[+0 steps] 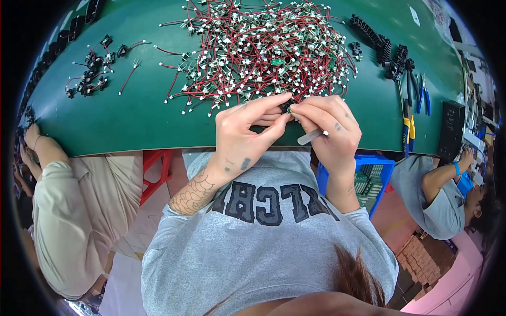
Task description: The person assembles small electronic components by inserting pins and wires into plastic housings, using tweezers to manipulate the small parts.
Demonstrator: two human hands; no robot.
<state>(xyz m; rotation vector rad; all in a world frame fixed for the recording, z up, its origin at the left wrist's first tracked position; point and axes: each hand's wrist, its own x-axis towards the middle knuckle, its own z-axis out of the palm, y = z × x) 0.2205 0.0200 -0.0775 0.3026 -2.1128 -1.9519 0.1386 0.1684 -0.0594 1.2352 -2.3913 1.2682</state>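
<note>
My left hand [247, 126] pinches a small black plastic part [286, 106] at the near edge of the wire pile. The fingertips of my right hand [337, 124] meet it there, closed on a tiny piece with a bit of green, mostly hidden. From under the right fingers sticks out a flat grey strip-like tool [310, 137], its other end covered. A white connector [326, 133] shows beside it against the same hand. Just beyond both hands lies a big heap of red-and-black wire leads [263, 47] with white connectors and small boards.
Black parts with wires [92, 68] lie at the left. Rows of black parts [377, 39], pliers [424, 97], yellow-handled cutters [408, 131] and a black box [451, 129] are at the right. A blue crate [380, 174] holds green boards below the table. Co-workers sit on both sides.
</note>
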